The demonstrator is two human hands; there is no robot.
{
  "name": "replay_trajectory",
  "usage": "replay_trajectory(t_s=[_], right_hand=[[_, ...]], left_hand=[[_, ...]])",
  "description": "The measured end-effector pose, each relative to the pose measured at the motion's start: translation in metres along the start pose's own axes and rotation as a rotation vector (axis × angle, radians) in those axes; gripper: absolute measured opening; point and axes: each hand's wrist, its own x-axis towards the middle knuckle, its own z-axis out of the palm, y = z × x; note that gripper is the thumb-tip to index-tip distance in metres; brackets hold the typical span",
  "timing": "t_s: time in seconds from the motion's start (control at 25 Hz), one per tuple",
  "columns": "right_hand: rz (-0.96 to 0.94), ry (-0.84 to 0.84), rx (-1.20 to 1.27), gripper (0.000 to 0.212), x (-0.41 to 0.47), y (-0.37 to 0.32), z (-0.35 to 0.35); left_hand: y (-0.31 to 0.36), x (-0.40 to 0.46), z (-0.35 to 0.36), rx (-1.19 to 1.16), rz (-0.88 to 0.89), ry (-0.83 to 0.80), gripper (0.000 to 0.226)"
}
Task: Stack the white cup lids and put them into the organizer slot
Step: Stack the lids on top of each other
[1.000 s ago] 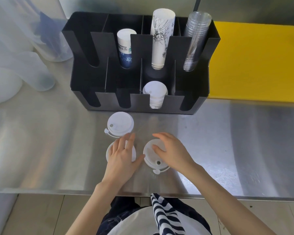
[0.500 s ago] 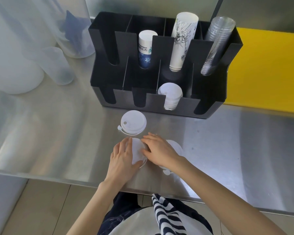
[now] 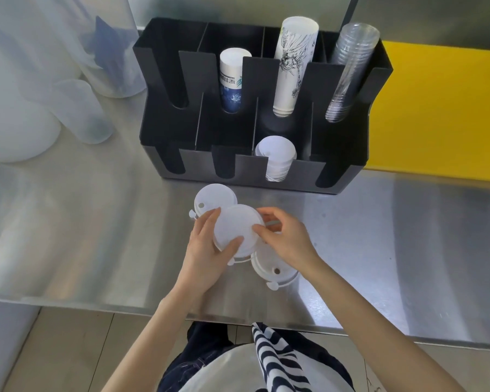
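we've got a shiny steel counter (image 3: pixel 379 250), black cup organizer (image 3: pixel 343 154) sitting at the back, yellow board (image 3: pixel 441 108) just right of it, frosted plastic containers (image 3: pixel 77 114) off left, two white lids (image 3: pixel 214 195) (image 3: pixel 272 267) lying flat up front

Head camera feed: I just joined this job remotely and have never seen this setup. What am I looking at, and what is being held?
No robot here: one camera on a person's head looks down at their two bare hands over a steel counter. The left hand and right hand together hold a white round plastic cup lid above the counter. Two more white lids lie on the steel: one behind the hands, one nearer the person, partly under the right hand. Behind them stands a black slotted organizer holding a stack of white lids in a front slot, paper cups and clear cups at the back.
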Motion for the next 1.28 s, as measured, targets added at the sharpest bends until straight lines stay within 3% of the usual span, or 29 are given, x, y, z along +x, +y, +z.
replay_trajectory(t_s=[0.12,0.32,1.28], right_hand=[[0.038,0.009,0.007,0.023,-0.002,0.009,-0.018],[0.076,0.051,0.005,0.016,-0.010,0.029,-0.034],[0.088,0.144,0.025,0.021,-0.024,0.063,-0.023]], left_hand=[[0.007,0.002,0.002,-0.249,-0.179,0.008,0.032],[0.016,-0.005,0.021,-0.192,-0.165,-0.063,0.021],[-0.002,-0.013,0.052,0.037,-0.052,-0.097,0.030]])
